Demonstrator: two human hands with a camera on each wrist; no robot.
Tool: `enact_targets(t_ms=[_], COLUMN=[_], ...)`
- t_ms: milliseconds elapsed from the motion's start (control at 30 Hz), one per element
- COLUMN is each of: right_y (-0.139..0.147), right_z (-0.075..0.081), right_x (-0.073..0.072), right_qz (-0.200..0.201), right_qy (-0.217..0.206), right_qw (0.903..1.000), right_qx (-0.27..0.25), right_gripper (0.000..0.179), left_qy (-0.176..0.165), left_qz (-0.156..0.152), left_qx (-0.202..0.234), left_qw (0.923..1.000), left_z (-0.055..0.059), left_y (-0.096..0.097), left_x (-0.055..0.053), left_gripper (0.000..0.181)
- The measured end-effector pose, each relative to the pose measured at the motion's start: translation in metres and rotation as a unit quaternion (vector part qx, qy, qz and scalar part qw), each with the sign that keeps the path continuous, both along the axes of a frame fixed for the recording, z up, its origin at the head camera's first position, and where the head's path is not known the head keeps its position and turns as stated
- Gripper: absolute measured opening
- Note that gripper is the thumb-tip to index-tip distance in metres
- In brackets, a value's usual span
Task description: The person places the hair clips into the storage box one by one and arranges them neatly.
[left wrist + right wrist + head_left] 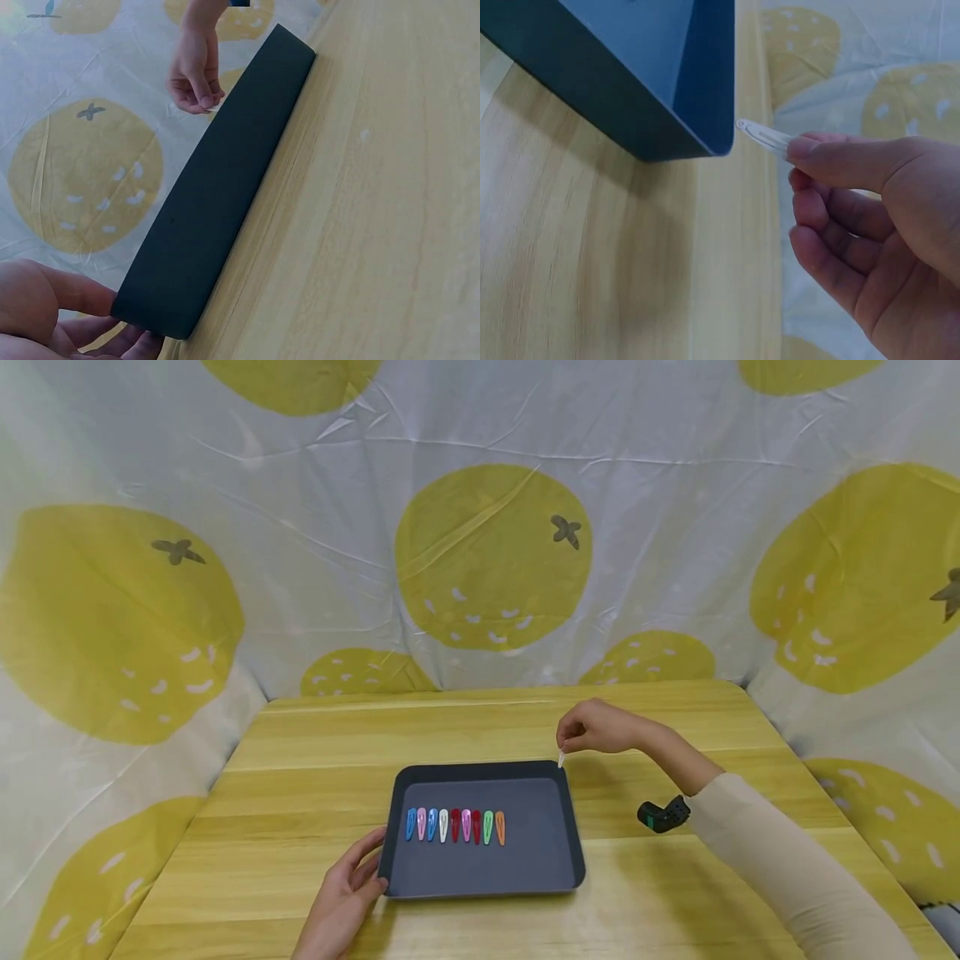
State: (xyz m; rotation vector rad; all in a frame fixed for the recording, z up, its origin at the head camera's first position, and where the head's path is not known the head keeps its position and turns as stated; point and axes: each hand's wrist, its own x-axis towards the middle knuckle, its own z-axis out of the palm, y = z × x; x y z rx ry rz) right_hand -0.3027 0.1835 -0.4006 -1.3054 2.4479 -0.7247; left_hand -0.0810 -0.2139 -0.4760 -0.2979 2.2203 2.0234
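My right hand [603,727] pinches a white snap hair clip [763,137] between thumb and fingertips, just by the far right corner of a dark grey tray [525,868]. Inside the tray lies a row of several snap hair clips [467,825], side by side and upright in the head view; they are blue, pink, white, red, green and orange. At the tray's near left corner my left hand [347,893] holds the rim, thumb at the front and fingers along the left side. Seen in the left wrist view, its fingers [82,292] touch the tray's end.
The tray stands on a light wooden table [300,793]. To its right, below my right forearm in the head view, is a small black object [663,815] with a green mark. Behind the table hangs a white cloth [660,552] printed with large yellow fruit.
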Motion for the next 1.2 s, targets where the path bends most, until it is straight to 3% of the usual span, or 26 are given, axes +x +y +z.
enact_targets(t_ms=[200, 567, 867, 1200], right_y=[-0.016, -0.068, -0.094, -0.108], right_z=[0.001, 0.001, -0.018, -0.030], right_x=[0.003, 0.011, 0.017, 0.024], right_qz=[0.027, 0.089, 0.096, 0.097], right_qy=[-0.029, -0.036, -0.064, -0.058], right_qw=[0.9992, 0.9944, 0.9895, 0.9856], right_qx=[0.011, 0.045, 0.087, 0.125], right_gripper=[0.010, 0.009, 0.008, 0.017], left_qy=[0.002, 0.001, -0.004, -0.006], left_qz=[-0.002, -0.001, -0.004, -0.002], left_qx=[-0.003, 0.005, 0.003, 0.003], left_qw=[1.0000, 1.0000, 1.0000, 1.0000], left_z=[0.001, 0.003, 0.001, -0.001], left_y=[0.001, -0.001, -0.002, -0.001], left_x=[0.000, -0.001, 0.000, -0.001], left_gripper=[0.066, 0.066, 0.067, 0.066])
